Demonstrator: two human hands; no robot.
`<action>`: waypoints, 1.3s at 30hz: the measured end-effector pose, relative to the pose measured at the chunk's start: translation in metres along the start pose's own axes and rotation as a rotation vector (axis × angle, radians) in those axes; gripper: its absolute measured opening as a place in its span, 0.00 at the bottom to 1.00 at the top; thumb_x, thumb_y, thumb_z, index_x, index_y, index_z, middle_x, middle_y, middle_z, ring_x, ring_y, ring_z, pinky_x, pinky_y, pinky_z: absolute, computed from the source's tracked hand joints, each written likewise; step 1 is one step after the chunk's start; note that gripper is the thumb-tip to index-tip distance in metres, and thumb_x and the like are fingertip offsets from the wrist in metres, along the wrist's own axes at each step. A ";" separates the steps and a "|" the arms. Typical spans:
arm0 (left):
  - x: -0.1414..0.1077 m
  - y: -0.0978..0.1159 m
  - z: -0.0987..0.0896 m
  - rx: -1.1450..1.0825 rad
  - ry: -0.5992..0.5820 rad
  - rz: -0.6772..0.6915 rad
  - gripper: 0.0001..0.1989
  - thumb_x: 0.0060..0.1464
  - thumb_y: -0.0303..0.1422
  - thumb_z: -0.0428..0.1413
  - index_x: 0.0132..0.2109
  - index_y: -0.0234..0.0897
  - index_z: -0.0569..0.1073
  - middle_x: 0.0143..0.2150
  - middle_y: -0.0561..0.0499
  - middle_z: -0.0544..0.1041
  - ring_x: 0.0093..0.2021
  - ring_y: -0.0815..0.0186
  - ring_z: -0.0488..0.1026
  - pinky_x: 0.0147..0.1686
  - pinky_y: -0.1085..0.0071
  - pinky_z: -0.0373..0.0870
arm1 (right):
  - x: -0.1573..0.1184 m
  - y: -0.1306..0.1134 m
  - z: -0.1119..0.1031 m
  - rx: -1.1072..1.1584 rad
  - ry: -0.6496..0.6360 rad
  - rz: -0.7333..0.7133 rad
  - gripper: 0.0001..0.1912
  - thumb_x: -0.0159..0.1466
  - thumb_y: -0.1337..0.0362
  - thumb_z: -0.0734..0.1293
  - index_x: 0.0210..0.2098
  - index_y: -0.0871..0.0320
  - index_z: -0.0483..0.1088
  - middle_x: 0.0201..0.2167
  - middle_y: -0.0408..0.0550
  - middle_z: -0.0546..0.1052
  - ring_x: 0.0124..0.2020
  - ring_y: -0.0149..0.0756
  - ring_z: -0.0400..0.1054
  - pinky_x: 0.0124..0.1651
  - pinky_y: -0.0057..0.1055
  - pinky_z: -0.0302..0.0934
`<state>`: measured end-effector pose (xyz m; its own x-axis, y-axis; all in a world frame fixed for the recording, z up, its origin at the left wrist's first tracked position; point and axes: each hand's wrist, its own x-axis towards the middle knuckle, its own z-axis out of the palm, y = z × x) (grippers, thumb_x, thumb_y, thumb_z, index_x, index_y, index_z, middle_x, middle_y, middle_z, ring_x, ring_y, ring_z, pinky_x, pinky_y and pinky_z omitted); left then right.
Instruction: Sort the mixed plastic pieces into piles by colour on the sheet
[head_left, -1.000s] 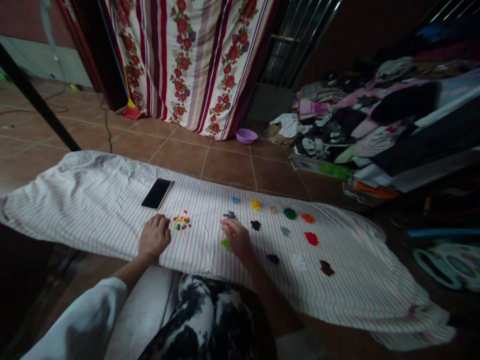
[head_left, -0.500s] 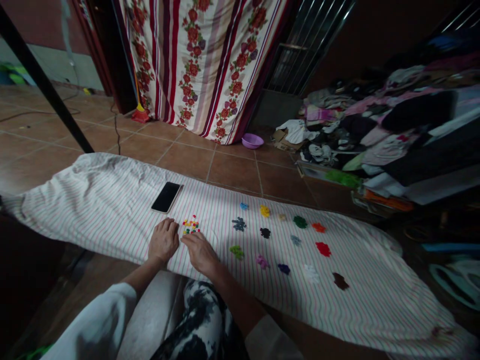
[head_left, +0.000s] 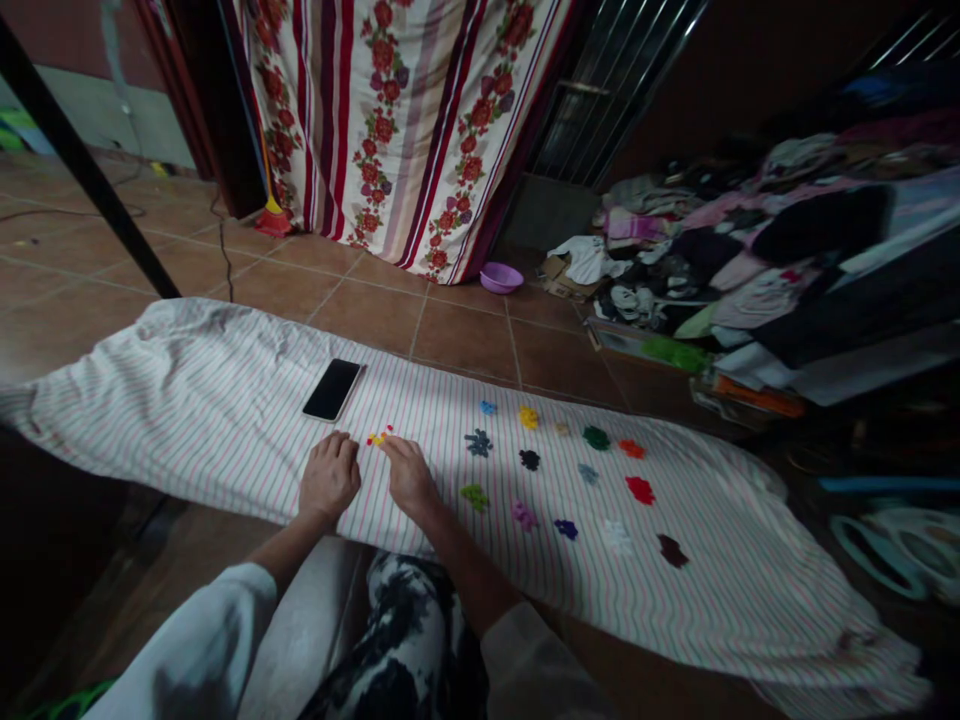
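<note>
Small red and yellow pieces (head_left: 376, 440) lie on the striped cloth (head_left: 225, 400), between and just beyond my two hands. My left hand (head_left: 330, 475) rests on the cloth left of them, fingers curled; whether it holds anything is hidden. The fingers of my right hand (head_left: 409, 478) reach to the right edge of the pieces, pressed together over some of them, and what they grip is too small to make out. Beyond my left hand lies a black phone (head_left: 332, 390). Small sorted piles sit to the right, among them yellow (head_left: 529, 418), dark grey (head_left: 478, 443) and lime green (head_left: 474, 496).
More piles, including red (head_left: 640, 490), white (head_left: 617, 537) and brown (head_left: 673, 551), spread rightward. Past the cloth are a tiled floor, a purple basin (head_left: 501, 278), a floral curtain (head_left: 390, 130) and heaped clothes (head_left: 675, 240). A dark pole (head_left: 90, 150) slants at the left.
My right hand has moved slightly right and forward, toward the far side of the pieces. Fewer of the mixed pieces show now, and the green ones are no longer visible. The view has shifted slightly.
</note>
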<state>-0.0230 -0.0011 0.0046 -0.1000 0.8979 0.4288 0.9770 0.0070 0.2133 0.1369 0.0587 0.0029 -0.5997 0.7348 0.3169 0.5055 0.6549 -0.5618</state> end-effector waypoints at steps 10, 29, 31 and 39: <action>0.002 0.002 -0.004 0.016 -0.055 0.038 0.12 0.57 0.29 0.47 0.45 0.39 0.72 0.54 0.41 0.71 0.59 0.52 0.65 0.52 0.56 0.66 | 0.033 0.023 -0.014 0.058 0.079 0.299 0.22 0.62 0.76 0.56 0.47 0.56 0.76 0.46 0.51 0.76 0.51 0.37 0.68 0.58 0.35 0.61; 0.000 -0.011 0.014 -0.050 -0.120 0.249 0.27 0.58 0.26 0.43 0.64 0.38 0.61 0.62 0.44 0.70 0.68 0.54 0.56 0.60 0.52 0.61 | 0.064 0.028 -0.020 -0.077 -0.175 0.291 0.13 0.63 0.71 0.61 0.39 0.55 0.77 0.39 0.49 0.77 0.43 0.35 0.69 0.49 0.28 0.59; 0.000 -0.012 0.016 -0.057 -0.095 0.236 0.26 0.57 0.26 0.43 0.63 0.35 0.63 0.62 0.42 0.69 0.67 0.54 0.58 0.61 0.53 0.61 | 0.062 0.030 -0.019 -0.044 -0.136 0.321 0.13 0.62 0.71 0.61 0.38 0.55 0.76 0.39 0.48 0.77 0.42 0.34 0.69 0.49 0.28 0.60; 0.000 -0.013 0.019 -0.021 -0.057 0.207 0.23 0.57 0.28 0.44 0.58 0.31 0.67 0.60 0.39 0.70 0.64 0.54 0.62 0.61 0.55 0.62 | 0.052 0.040 -0.013 0.187 0.008 0.470 0.12 0.62 0.69 0.61 0.39 0.51 0.74 0.36 0.40 0.79 0.38 0.31 0.73 0.44 0.26 0.64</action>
<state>-0.0318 0.0069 -0.0149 0.1142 0.9025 0.4153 0.9713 -0.1892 0.1441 0.1341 0.1257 0.0065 -0.3284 0.9445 0.0022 0.5995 0.2102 -0.7723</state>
